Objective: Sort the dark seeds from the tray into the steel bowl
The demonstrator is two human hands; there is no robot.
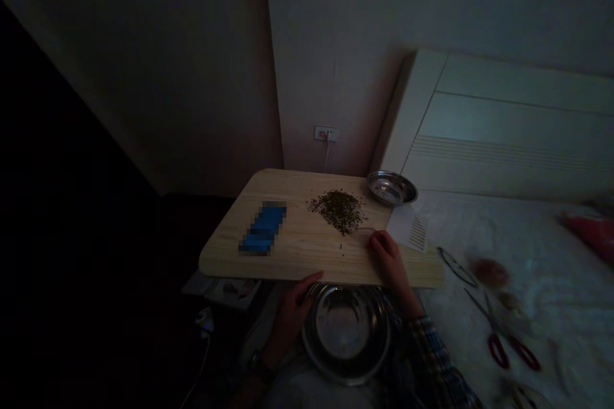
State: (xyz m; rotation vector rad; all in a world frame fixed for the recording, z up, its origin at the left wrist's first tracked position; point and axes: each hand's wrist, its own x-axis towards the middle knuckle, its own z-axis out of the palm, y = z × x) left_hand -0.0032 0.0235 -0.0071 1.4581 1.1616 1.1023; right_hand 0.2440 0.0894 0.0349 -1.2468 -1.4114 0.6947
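Observation:
A loose heap of small dark and greenish grains (339,208) lies on the pale wooden tabletop (297,249). My right hand (384,252) is closed over the board, right of the heap, its fingertips pinching a thin, curved, pale tool (365,229) whose far end points at the heap's lower edge. Its exact kind is too dim to tell. Below the table's front edge, a wide shiny metal bowl (343,370) rests at my lap. My left hand (293,307) grips the bowl's left rim, with one finger reaching up to the table edge.
A second metal bowl (391,188) stands at the table's back right corner, by a white slotted sheet (407,228). A pixelated blue object (263,229) lies at left. Scissors with red handles (499,351) and glasses (457,267) lie on the bed. A wall socket (326,133) is behind.

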